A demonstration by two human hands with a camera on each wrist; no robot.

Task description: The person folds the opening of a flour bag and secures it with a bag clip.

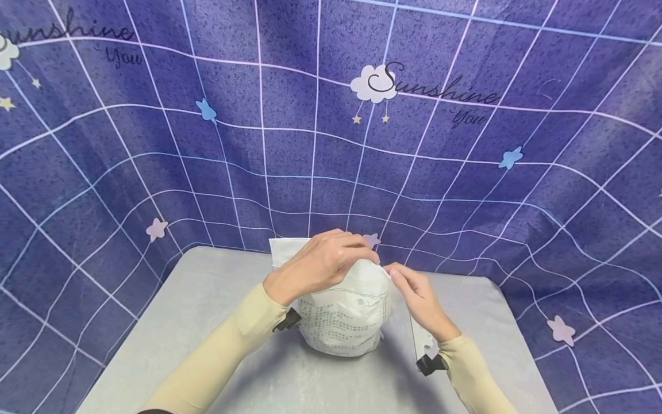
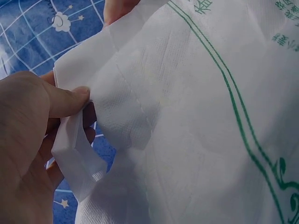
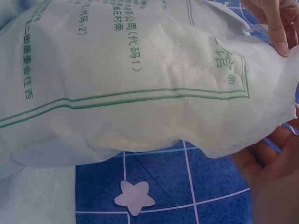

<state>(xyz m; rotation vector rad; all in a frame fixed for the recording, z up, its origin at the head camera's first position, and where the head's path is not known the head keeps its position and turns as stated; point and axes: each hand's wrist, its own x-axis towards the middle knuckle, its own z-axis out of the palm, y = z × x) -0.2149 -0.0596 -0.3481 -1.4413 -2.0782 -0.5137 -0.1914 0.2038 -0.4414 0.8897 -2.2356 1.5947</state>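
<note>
A full, rounded white bag [image 1: 341, 330] with green printed writing stands on the grey table. It looks like thin textured fabric, and its contents are hidden. My left hand [image 1: 331, 259] reaches over its top; in the left wrist view the thumb and fingers pinch the white top edge beside a loose strap-like strip [image 2: 77, 149]. My right hand [image 1: 419, 296] grips the bag's upper right edge between thumb and fingers. In the right wrist view, the right hand [image 3: 275, 179] is at the bag's end, with the left hand [image 3: 280, 21] close by.
The grey table [image 1: 207, 305] lies beneath the bag. A white flat piece [image 1: 284, 250] shows behind the left hand, and another pale flat thing [image 1: 421, 336] lies partly under the right wrist. A blue-purple curtain [image 1: 289, 149] with grid lines hangs behind.
</note>
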